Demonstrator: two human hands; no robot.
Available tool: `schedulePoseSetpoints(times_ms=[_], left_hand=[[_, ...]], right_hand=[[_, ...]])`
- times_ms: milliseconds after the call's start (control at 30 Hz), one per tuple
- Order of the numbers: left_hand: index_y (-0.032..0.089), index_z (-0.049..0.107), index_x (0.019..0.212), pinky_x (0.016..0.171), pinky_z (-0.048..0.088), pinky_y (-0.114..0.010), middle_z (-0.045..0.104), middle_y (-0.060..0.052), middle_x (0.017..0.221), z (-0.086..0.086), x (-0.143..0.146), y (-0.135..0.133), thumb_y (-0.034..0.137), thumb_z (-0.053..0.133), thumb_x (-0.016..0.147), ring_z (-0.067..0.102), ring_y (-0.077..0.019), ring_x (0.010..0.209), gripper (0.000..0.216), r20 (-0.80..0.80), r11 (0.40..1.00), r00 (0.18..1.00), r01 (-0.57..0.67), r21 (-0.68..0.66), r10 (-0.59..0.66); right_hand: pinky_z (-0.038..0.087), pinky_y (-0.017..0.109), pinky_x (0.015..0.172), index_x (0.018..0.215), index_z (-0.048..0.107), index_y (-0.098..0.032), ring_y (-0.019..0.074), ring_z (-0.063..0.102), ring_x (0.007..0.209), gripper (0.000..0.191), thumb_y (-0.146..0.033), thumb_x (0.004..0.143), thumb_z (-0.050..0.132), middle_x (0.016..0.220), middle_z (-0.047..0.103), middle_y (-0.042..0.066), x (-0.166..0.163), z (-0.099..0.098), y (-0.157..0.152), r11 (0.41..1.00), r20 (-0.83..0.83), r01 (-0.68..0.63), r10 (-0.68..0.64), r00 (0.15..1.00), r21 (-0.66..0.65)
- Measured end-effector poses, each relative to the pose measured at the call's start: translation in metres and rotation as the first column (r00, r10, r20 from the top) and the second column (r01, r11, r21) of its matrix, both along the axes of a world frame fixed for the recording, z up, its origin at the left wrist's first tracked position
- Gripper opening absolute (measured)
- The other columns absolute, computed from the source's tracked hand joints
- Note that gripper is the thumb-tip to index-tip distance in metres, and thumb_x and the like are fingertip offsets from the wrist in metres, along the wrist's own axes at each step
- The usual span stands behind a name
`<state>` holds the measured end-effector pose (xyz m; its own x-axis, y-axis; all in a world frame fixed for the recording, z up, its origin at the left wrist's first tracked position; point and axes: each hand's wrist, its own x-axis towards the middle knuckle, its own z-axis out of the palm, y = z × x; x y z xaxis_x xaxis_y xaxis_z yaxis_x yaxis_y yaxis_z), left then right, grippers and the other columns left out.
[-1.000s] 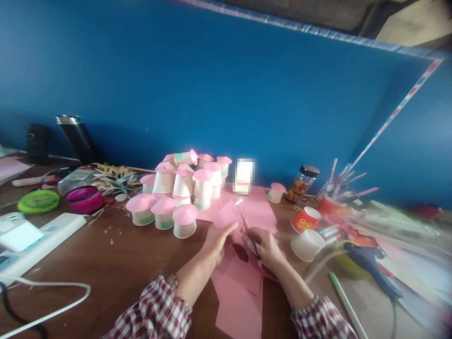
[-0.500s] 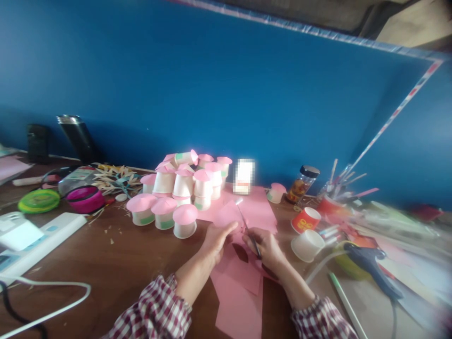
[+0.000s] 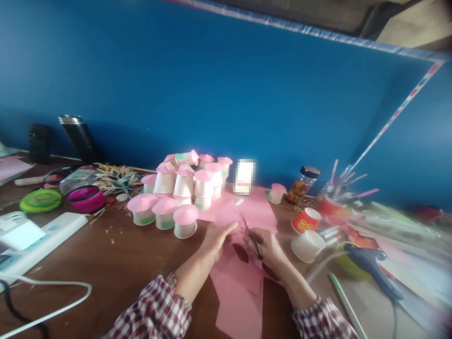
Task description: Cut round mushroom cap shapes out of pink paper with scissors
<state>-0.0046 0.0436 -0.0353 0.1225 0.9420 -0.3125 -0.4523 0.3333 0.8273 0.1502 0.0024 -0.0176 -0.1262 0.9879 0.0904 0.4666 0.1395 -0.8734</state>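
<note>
My left hand (image 3: 216, 241) holds a piece of pink paper (image 3: 228, 215) up over the brown table (image 3: 116, 263). My right hand (image 3: 266, 245) grips a pair of scissors (image 3: 247, 223) whose blades point up into that paper. More pink sheets (image 3: 240, 292) lie under both hands. Just beyond my left hand stands a cluster of several white paper cups with pink cone tops (image 3: 183, 188).
A white cup (image 3: 308, 245) and a red cup (image 3: 305, 219) lie on their sides right of my right hand. A dark glue gun (image 3: 370, 266), a jar (image 3: 300, 184) and a pot of pens (image 3: 334, 197) are further right. A power strip (image 3: 38, 238), a magenta bowl (image 3: 85, 198) and a flask (image 3: 80, 139) are at left.
</note>
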Motion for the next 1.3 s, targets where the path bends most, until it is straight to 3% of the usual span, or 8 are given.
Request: schedulePoseSetpoints(times_ms=[433,767,1133,1300], left_hand=[[0.012,0.065,0.067,0.044,0.036,-0.019,0.062,-0.002,0.057,0.008,0.001,-0.001,0.029,0.080,0.053,0.053,-0.0090,0.050,0.026,-0.014,1.000,1.000,-0.019,0.006,0.019],[0.012,0.066,0.085,0.050,0.041,-0.022,0.066,-0.005,0.072,0.013,0.002,-0.004,0.030,0.081,0.051,0.057,-0.0123,0.058,0.041,-0.044,0.993,0.994,-0.107,-0.050,0.105],[0.010,0.068,0.083,0.051,0.044,-0.026,0.068,-0.011,0.074,-0.001,0.002,-0.003,0.034,0.079,0.055,0.061,-0.0183,0.061,0.038,-0.092,0.999,0.996,0.011,0.048,-0.007],[0.010,0.069,0.087,0.051,0.044,-0.027,0.069,-0.012,0.075,0.001,0.001,-0.004,0.035,0.080,0.053,0.063,-0.0201,0.061,0.043,-0.063,0.999,0.998,0.021,0.048,-0.018]], right_hand=[[0.027,0.020,0.046,0.062,0.053,-0.015,0.0090,0.033,0.050,0.027,-0.036,0.079,0.057,0.054,0.039,-0.005,-0.001,0.002,0.000,1.000,0.023,0.009,-0.009,1.000,0.007],[0.027,0.021,0.045,0.064,0.056,-0.015,0.0093,0.034,0.049,0.026,-0.037,0.078,0.059,0.053,0.040,-0.004,-0.001,-0.004,0.000,1.000,0.000,0.010,-0.010,1.000,0.011],[0.030,0.021,0.047,0.070,0.057,-0.014,0.0098,0.038,0.051,0.027,-0.040,0.078,0.059,0.055,0.046,-0.004,0.002,-0.006,0.001,0.999,-0.065,-0.037,0.036,0.997,-0.002],[0.030,0.021,0.047,0.067,0.056,-0.014,0.0099,0.038,0.051,0.027,-0.039,0.076,0.061,0.055,0.045,-0.004,0.001,-0.004,0.001,1.000,-0.058,-0.019,0.019,0.998,0.001]])
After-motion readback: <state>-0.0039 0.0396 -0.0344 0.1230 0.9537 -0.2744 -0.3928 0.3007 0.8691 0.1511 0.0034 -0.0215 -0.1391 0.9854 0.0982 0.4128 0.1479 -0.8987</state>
